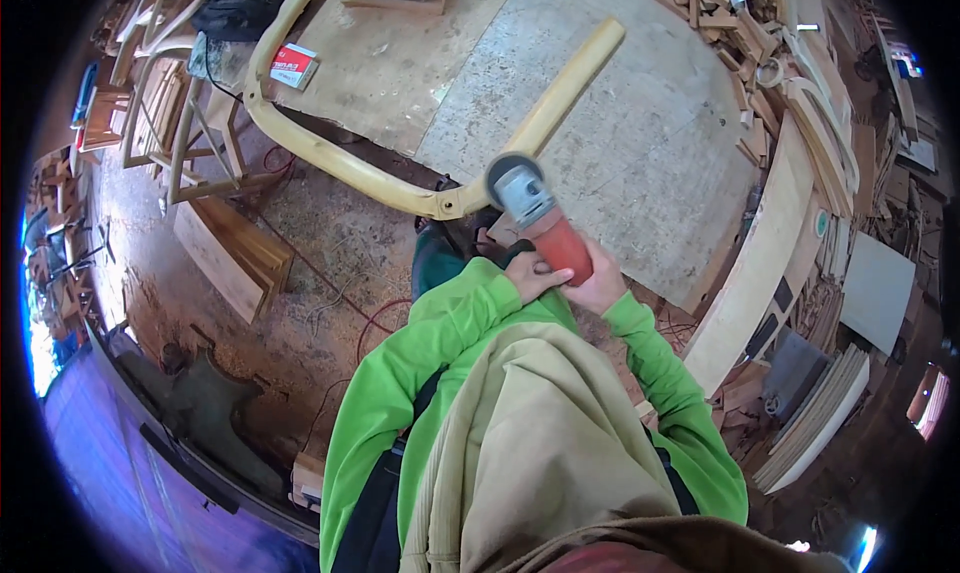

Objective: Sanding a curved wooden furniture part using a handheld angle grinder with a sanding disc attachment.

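An angle grinder (pixel 558 245) with a red-orange body and silver head is in front of my waist, its round dark disc (pixel 513 176) pointing away from me. My right hand (pixel 598 278) wraps round the right side of its body. My left hand (pixel 538 277) is closed at the lower left of the same body, with its thumb lying against the red casing. The disc overlaps a curved pale wooden frame (pixel 350 171), near where a straight arm (pixel 568 85) joins it. From this view I cannot tell whether the disc touches the wood. A dark hole shows in the frame's near corner.
The frame lies over a worn board worktop (pixel 620 163). A red-and-white packet (pixel 292 66) sits inside the frame's bend. Wood offcuts (pixel 735 23) pile up at the far right. Long planks (pixel 765 258) stand on the right, chair frames (pixel 185 143) on the left. Cords cross the dusty floor (pixel 330 263).
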`<state>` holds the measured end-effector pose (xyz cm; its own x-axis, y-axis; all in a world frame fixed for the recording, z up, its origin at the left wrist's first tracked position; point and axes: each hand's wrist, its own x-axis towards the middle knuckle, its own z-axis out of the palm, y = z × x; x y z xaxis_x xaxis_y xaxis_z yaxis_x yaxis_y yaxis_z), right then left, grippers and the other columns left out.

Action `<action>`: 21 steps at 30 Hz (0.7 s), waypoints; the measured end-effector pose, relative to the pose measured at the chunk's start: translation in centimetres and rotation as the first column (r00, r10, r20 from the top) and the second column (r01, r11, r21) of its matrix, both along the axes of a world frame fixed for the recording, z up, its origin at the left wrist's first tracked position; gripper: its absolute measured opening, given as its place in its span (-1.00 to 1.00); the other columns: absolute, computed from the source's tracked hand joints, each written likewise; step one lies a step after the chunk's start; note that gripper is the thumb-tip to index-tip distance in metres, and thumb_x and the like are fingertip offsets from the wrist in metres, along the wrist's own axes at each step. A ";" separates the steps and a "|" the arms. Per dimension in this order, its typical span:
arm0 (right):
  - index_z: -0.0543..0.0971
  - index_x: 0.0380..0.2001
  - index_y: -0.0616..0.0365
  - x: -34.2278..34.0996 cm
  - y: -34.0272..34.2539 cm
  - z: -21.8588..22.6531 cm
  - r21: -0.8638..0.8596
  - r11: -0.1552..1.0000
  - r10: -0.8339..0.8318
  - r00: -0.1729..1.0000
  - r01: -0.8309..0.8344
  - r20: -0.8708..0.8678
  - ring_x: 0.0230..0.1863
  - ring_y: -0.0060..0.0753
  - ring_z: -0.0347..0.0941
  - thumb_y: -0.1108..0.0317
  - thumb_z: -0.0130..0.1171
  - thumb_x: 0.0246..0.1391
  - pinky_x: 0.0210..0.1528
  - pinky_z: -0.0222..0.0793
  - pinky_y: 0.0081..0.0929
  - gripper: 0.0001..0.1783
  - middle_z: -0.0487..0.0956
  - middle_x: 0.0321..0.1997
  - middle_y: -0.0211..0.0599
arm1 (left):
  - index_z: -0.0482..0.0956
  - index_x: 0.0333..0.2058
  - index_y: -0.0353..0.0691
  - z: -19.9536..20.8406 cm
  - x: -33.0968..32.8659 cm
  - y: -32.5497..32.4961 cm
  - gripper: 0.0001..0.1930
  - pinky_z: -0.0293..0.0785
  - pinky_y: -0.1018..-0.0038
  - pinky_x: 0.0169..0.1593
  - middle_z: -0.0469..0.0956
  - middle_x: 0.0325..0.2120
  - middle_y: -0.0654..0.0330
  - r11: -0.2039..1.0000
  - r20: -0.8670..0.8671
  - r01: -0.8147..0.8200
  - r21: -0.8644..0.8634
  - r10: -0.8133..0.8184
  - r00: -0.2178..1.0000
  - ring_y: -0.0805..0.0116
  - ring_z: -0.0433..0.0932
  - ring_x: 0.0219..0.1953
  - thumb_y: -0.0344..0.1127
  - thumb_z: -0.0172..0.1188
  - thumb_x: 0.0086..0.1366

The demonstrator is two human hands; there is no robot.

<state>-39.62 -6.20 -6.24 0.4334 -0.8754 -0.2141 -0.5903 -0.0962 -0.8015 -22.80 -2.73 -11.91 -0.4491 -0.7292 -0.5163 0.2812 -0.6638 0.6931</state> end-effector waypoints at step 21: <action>0.41 0.02 0.28 -1.9 -2.0 -0.3 0.039 0.987 -0.159 0.987 0.158 0.005 -0.16 -0.10 0.55 0.33 0.38 -0.37 -0.06 0.43 -0.25 -0.25 0.56 -0.19 0.01 | 0.30 0.05 -0.25 -4.7 18.5 -2.3 -0.55 0.58 0.37 -0.25 0.53 -0.14 0.15 0.621 0.535 -0.783 -0.037 0.674 0.510 0.26 0.59 -0.23 -0.17 0.17 0.29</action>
